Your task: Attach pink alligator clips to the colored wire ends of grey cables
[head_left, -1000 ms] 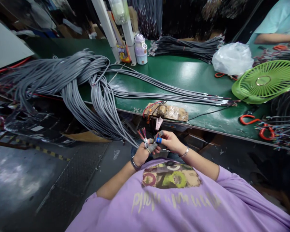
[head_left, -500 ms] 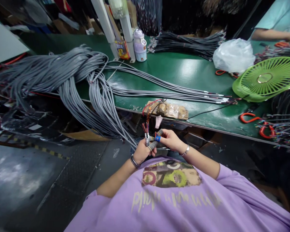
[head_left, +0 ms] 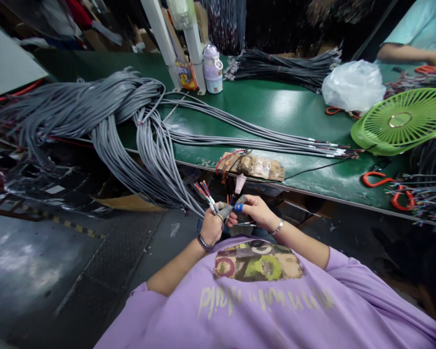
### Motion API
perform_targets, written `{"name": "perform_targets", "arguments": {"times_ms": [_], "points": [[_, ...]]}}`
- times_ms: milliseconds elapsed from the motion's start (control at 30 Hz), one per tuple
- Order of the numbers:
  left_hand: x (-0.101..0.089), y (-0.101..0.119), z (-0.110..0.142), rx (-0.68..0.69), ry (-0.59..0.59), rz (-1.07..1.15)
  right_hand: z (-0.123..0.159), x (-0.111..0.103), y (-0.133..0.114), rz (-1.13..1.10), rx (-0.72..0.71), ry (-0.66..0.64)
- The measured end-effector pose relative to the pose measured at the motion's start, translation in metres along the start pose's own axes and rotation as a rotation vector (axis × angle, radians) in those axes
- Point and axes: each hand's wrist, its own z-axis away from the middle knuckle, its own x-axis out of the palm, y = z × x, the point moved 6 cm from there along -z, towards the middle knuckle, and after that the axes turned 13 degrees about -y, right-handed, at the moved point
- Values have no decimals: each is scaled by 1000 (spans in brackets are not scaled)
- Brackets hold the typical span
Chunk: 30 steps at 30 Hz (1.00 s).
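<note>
My left hand (head_left: 213,226) is closed around the ends of several grey cables (head_left: 183,194), and coloured wire ends (head_left: 204,190) fan out above its fist. Close beside it, my right hand (head_left: 255,210) pinches at thin coloured wires (head_left: 230,198) between the two hands. Grey and blue tape wraps some fingertips. The cables run up to a large grey bundle (head_left: 119,97) draped over the bench edge. Just beyond my hands is a wooden block (head_left: 257,166) with red and black leads and a pale pink tip (head_left: 240,183).
On the green bench (head_left: 276,106) lie grey cables with stripped ends (head_left: 334,151), a black cable bundle (head_left: 283,68), a bottle (head_left: 213,70), a plastic bag (head_left: 354,86), a green fan (head_left: 399,120) and red-handled scissors (head_left: 403,196). A person's arm (head_left: 407,52) is at the far right.
The coloured wire ends in my left hand have tilted left and spread apart. More thin wires show between my hands. The view has shifted slightly.
</note>
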Motion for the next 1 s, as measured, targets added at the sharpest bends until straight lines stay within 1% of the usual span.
{"name": "perform_targets", "arguments": {"times_ms": [133,267,333,433,500,600,733,800,867,1000], "points": [[0,-1,0,5,-4,14,-1,1,-4,37,-25,27],[-1,-3,1,25,-22,-13,-2,4,-9,49,-69,13],[0,-4,1,16,-51,-62,-2,4,-8,48,-82,3],[4,-5,1,-42,-122,-150,-4,4,-3,61,-76,-32],[5,-6,1,-65,-145,-186,-4,5,-1,70,-74,-40],[3,-5,0,-35,-112,-186,-4,4,2,38,-65,-12],[-1,-5,-1,34,-31,-102,-4,2,8,-31,-8,55],[-1,-6,-2,53,-9,-72,-4,1,10,-53,9,81],[-2,-6,-2,61,2,-63,-4,2,8,-67,8,65],[-2,-6,-1,63,-1,-71,-4,6,0,-40,-9,-9]]}}
